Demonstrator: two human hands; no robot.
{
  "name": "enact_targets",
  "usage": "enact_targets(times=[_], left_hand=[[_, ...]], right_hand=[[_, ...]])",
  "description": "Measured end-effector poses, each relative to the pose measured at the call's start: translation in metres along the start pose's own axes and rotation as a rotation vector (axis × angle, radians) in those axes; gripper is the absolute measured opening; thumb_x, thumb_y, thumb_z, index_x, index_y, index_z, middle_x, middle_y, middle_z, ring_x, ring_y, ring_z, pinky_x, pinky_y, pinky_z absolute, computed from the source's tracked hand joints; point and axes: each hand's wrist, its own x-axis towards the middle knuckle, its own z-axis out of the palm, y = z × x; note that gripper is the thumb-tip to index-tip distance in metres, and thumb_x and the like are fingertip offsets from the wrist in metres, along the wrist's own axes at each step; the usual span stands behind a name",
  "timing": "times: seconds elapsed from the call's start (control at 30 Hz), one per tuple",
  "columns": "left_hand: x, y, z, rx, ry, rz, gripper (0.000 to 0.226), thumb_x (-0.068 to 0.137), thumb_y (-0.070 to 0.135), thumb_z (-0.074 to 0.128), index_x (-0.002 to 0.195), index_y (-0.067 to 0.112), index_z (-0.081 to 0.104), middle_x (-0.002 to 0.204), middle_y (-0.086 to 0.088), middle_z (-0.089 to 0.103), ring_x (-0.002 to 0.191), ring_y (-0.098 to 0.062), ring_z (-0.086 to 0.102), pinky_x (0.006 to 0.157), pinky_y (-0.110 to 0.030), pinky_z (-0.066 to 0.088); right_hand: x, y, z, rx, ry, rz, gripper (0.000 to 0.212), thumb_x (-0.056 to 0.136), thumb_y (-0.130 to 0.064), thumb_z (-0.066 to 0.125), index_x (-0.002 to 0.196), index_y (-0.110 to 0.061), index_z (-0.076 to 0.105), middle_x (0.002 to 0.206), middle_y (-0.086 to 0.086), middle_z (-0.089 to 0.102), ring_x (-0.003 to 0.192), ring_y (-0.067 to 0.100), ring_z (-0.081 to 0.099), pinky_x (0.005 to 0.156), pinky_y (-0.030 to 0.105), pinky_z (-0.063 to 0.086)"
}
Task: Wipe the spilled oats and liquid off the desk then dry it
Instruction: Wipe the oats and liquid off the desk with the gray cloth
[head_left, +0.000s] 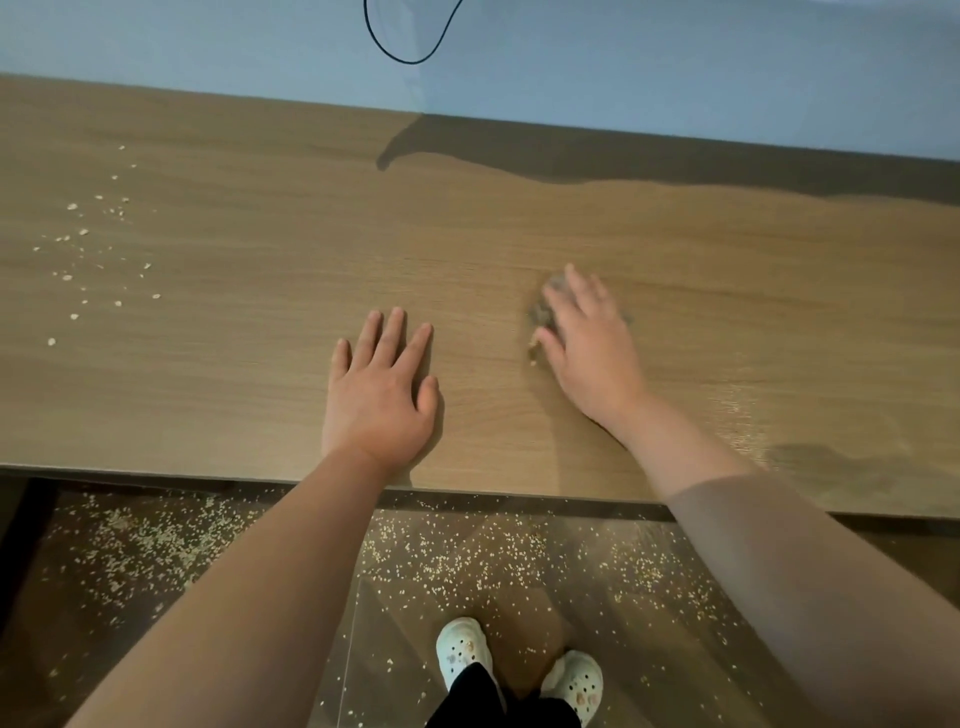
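Note:
My right hand (589, 343) presses flat, fingers spread, on a small grey wadded cloth (540, 312) on the wooden desk (260, 234); the cloth is mostly hidden under the palm and a few oats cling by its left edge. My left hand (382, 387) rests flat on the desk near the front edge, fingers straight, holding nothing. Scattered oats (83, 244) lie on the desk's far left. A wet sheen (748, 410) shows on the desk to the right of my right wrist.
The desk backs onto a pale blue wall with a black cable (410, 52) looping down it. Many oats (457, 551) are strewn on the floor below the desk's front edge. My feet in white clogs (519, 665) stand there.

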Motion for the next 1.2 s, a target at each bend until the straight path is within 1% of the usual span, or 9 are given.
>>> enact_targets(times=[0.1,0.27,0.4,0.47,0.7,0.8,0.97,1.1,1.2], left_hand=[[0.000,0.000,0.001,0.002,0.001,0.003,0.065,0.092,0.046,0.018,0.155,0.030,0.020,0.164,0.001,0.007,0.151,-0.018,-0.004,0.122,-0.044,0.000],[0.001,0.001,0.002,-0.011,0.004,0.007,0.065,0.092,0.045,0.019,0.155,0.030,0.021,0.164,0.000,0.009,0.151,-0.019,-0.002,0.122,-0.044,0.001],[0.000,0.001,0.000,-0.014,0.005,0.005,0.063,0.093,0.044,0.021,0.155,0.029,0.022,0.164,0.000,0.009,0.151,-0.019,-0.002,0.122,-0.044,0.001],[0.000,0.000,0.000,-0.011,0.003,0.007,0.060,0.096,0.042,0.024,0.155,0.029,0.021,0.164,0.000,0.008,0.151,-0.018,-0.003,0.122,-0.044,0.001],[0.000,0.000,0.000,-0.001,-0.004,0.007,0.058,0.098,0.041,0.026,0.155,0.029,0.020,0.164,0.000,0.008,0.151,-0.018,-0.002,0.122,-0.045,0.002],[0.000,0.001,-0.001,-0.009,-0.001,0.002,0.057,0.100,0.038,0.032,0.155,0.029,0.021,0.164,0.000,0.009,0.151,-0.019,-0.001,0.122,-0.046,0.003],[0.000,0.001,-0.003,-0.012,0.002,0.000,0.057,0.100,0.037,0.033,0.155,0.028,0.023,0.164,-0.001,0.010,0.151,-0.020,0.000,0.122,-0.046,0.003],[0.000,0.001,-0.002,-0.013,0.006,0.006,0.057,0.100,0.037,0.033,0.155,0.028,0.023,0.164,-0.001,0.010,0.151,-0.020,0.000,0.122,-0.046,0.004],[0.000,0.000,-0.001,-0.013,0.014,0.006,0.057,0.100,0.038,0.033,0.155,0.028,0.023,0.164,-0.001,0.011,0.151,-0.019,0.000,0.122,-0.045,0.003]], right_hand=[[0.008,0.032,-0.007,0.025,-0.005,-0.150,0.050,0.101,-0.028,0.048,0.147,-0.011,0.041,0.160,0.015,0.022,0.146,0.036,0.023,0.120,0.043,0.016],[0.031,0.066,-0.010,0.097,0.158,0.384,0.050,0.102,-0.032,0.043,0.145,-0.009,0.042,0.159,0.017,0.023,0.144,0.039,0.024,0.119,0.048,0.020],[0.016,0.026,-0.002,0.024,-0.023,-0.128,0.050,0.101,-0.028,0.047,0.148,-0.013,0.039,0.160,0.012,0.022,0.147,0.033,0.021,0.121,0.043,0.015],[0.017,0.050,-0.013,0.020,-0.074,-0.225,0.049,0.100,-0.024,0.049,0.148,-0.016,0.039,0.160,0.011,0.022,0.147,0.030,0.022,0.121,0.041,0.016],[-0.037,0.121,-0.017,0.149,0.275,0.594,0.045,0.102,-0.022,0.041,0.144,-0.008,0.043,0.157,0.016,0.029,0.145,0.035,0.025,0.119,0.050,0.024],[-0.059,0.076,-0.012,0.118,0.237,0.579,0.046,0.100,-0.026,0.039,0.144,-0.015,0.043,0.158,0.010,0.027,0.146,0.031,0.023,0.118,0.051,0.025],[-0.081,0.020,-0.012,0.063,-0.044,0.103,0.051,0.100,-0.032,0.033,0.151,-0.028,0.026,0.162,-0.003,0.009,0.148,0.020,0.006,0.121,0.041,0.007],[-0.095,0.079,-0.021,0.162,0.134,0.486,0.050,0.099,-0.029,0.038,0.148,-0.021,0.036,0.161,0.005,0.018,0.148,0.029,0.019,0.119,0.053,0.021],[-0.097,0.035,-0.006,0.028,0.199,0.642,0.049,0.099,-0.029,0.036,0.147,-0.016,0.039,0.160,0.009,0.023,0.147,0.032,0.021,0.120,0.052,0.017]])
